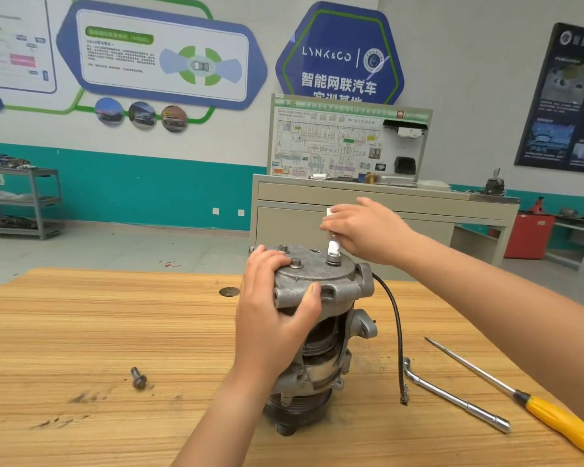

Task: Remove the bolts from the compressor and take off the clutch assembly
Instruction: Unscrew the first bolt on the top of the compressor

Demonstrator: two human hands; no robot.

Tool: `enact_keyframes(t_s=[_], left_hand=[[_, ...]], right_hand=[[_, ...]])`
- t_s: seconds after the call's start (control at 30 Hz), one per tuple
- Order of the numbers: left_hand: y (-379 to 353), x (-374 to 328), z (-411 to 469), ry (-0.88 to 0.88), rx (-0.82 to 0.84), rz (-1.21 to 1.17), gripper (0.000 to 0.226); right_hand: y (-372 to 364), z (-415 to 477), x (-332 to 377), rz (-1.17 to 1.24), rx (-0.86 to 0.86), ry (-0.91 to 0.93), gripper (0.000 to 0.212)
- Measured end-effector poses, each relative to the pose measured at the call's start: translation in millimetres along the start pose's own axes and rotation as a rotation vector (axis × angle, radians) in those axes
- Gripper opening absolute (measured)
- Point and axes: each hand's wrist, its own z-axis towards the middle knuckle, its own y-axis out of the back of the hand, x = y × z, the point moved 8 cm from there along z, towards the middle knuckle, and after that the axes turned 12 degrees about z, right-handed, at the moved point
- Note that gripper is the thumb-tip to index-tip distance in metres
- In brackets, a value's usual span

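Note:
A grey metal compressor [334, 298] stands upright on the wooden table [98, 332], its dark clutch pulley [294, 412] at the bottom. My left hand [277, 311] grips the side of the compressor's top cover. My right hand [361, 227] holds a shiny socket wrench [332, 246] set upright on a bolt [332, 259] at the cover's right side. Two more bolts [296, 263] sit in the cover near my left fingers. One removed bolt [139, 378] lies loose on the table to the left.
A black cable [397, 332] hangs from the compressor to the table. An L-shaped socket wrench [452, 396] and a yellow-handled screwdriver [533, 404] lie at the right. A round hole [229, 291] sits in the tabletop. A grey cabinet [351, 210] with a diagram board stands behind.

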Motion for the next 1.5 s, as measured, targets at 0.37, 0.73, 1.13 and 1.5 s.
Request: enact_keyframes(t_s=[0.37, 0.73, 1.13, 1.5], left_hand=[[-1.3, 9.0, 5.5, 0.035, 0.048, -0.084, 0.029], [-0.6, 17.1, 7.3, 0.047, 0.088, -0.119, 0.036], [-2.6, 17.7, 4.7, 0.076, 0.043, -0.168, 0.032], [-3.2, 17.8, 4.3, 0.078, 0.067, -0.157, 0.035]], right_hand=[[77.1, -80.0, -24.8, 0.544, -0.276, -0.484, 0.027], [56.0, -87.6, 39.4, -0.148, 0.127, -0.415, 0.014], [64.1, -80.2, 51.8, -0.282, 0.214, -0.371, 0.007], [30.9, -73.2, 0.2, 0.040, -0.309, -0.176, 0.029]])
